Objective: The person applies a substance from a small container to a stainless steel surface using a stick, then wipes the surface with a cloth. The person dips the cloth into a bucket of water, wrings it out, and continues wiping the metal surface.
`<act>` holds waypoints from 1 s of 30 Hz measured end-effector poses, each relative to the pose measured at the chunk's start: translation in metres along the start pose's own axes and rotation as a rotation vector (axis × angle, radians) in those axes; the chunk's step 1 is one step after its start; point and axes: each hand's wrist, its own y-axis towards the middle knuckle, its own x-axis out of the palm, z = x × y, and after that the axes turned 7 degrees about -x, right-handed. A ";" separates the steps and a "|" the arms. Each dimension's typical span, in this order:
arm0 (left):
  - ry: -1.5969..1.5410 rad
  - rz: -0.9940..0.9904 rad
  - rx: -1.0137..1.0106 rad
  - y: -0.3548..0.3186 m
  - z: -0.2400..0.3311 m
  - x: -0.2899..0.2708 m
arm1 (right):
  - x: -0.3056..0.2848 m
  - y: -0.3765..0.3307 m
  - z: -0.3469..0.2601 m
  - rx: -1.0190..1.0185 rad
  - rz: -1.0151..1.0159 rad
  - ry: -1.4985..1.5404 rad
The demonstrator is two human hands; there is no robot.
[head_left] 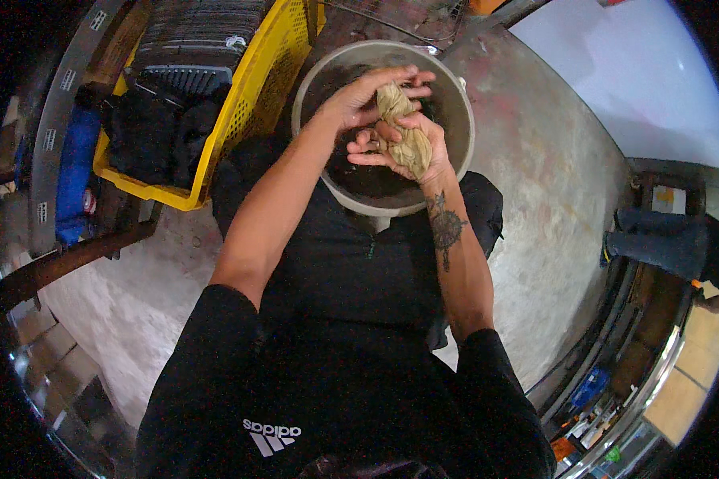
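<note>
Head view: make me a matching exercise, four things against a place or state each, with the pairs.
1. Crumpled tan cloth
2. Yellow perforated plastic crate
3. Round grey bucket
4. Large smooth white panel

A. Beneath both hands
B. Upper right of the picture
C. Gripped by the right hand
D. Upper left, with black items inside

Pairs: 1-C, 2-D, 3-A, 4-B

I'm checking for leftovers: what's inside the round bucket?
The round bucket shows a dark interior, too dim to identify contents. The left hand, right hand and tan cloth hide what lies beneath them.
</note>
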 end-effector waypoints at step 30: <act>-0.175 0.931 0.171 0.015 -0.045 -0.016 | -0.016 0.036 0.052 -0.224 0.627 -1.797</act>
